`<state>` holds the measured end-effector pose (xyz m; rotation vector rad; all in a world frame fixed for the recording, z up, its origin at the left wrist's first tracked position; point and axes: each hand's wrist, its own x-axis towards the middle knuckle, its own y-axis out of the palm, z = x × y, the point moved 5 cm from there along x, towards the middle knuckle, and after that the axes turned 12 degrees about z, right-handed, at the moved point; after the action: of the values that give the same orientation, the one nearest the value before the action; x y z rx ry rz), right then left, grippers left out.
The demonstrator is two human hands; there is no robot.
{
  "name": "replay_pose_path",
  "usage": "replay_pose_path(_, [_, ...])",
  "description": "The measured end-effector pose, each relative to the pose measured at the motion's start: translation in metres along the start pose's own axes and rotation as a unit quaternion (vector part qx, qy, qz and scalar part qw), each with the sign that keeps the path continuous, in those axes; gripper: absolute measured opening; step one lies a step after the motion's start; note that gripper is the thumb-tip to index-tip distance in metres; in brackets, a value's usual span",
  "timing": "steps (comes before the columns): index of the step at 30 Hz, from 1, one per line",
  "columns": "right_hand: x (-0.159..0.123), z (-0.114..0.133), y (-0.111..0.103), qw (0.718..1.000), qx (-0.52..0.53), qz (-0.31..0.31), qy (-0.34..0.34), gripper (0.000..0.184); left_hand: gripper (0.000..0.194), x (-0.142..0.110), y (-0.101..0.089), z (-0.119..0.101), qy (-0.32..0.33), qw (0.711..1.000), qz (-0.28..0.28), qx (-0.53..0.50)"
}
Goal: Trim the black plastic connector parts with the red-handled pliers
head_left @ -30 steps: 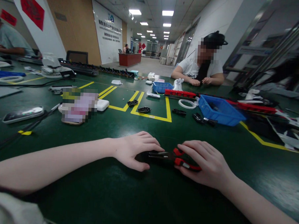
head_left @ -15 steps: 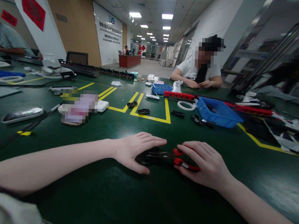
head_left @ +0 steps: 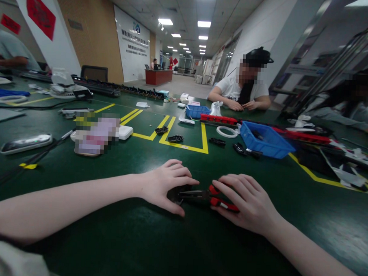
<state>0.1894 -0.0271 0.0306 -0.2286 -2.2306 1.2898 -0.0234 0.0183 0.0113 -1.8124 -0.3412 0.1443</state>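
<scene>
My right hand (head_left: 245,201) is closed around the red handles of a pair of pliers (head_left: 196,194), whose dark jaws point left. The jaw tips reach a small black plastic part (head_left: 174,193) lying within my left hand (head_left: 165,185). The left fingers curl round the far side of this part and the thumb lies along the near side. Much of the part is hidden under the palm, and its exact shape is too dark to make out.
Beyond my hands lie several similar black parts (head_left: 175,138) near yellow tape lines. A blue bin (head_left: 265,139) stands right, with a white ring (head_left: 227,131) beside it. A phone (head_left: 97,136) and a white case (head_left: 125,132) are left. A person (head_left: 241,89) sits opposite.
The pliers and my right hand have shifted slightly left, and the jaws now reach the black part. My left fingers have curled more round it.
</scene>
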Motion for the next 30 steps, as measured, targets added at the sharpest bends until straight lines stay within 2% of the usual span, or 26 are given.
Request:
replay_pose_path(5, [-0.004, -0.009, 0.000, 0.998, -0.024, -0.022, 0.056, 0.040, 0.090, -0.002, -0.002, 0.002, -0.042, 0.999, -0.024, 0.015])
replay_pose_path(8, [-0.005, -0.013, 0.002, 0.999, -0.013, -0.008, 0.050, 0.040, 0.093, -0.002, -0.004, 0.000, -0.011, 1.000, -0.007, -0.010])
replay_pose_path(12, [-0.003, -0.013, 0.003, 1.000, 0.004, 0.008, 0.021, 0.041, 0.070, -0.001, -0.004, -0.005, 0.056, 0.997, 0.035, -0.048])
replay_pose_path(15, [-0.003, -0.010, 0.002, 1.000, 0.016, 0.007, 0.004, 0.042, 0.058, -0.001, -0.003, -0.006, 0.076, 0.995, 0.049, -0.052])
replay_pose_path(21, [-0.003, -0.010, 0.002, 0.999, 0.034, 0.003, 0.011, 0.043, 0.043, 0.001, -0.001, -0.002, 0.011, 0.999, 0.020, -0.029])
replay_pose_path(26, [-0.005, -0.014, 0.004, 0.998, 0.055, 0.005, 0.036, 0.047, 0.058, 0.001, 0.001, 0.004, -0.061, 0.998, 0.005, -0.027])
replay_pose_path(30, [-0.006, -0.017, 0.006, 0.997, 0.066, 0.006, 0.050, 0.043, 0.067, 0.001, 0.004, 0.005, -0.067, 0.997, 0.031, -0.015])
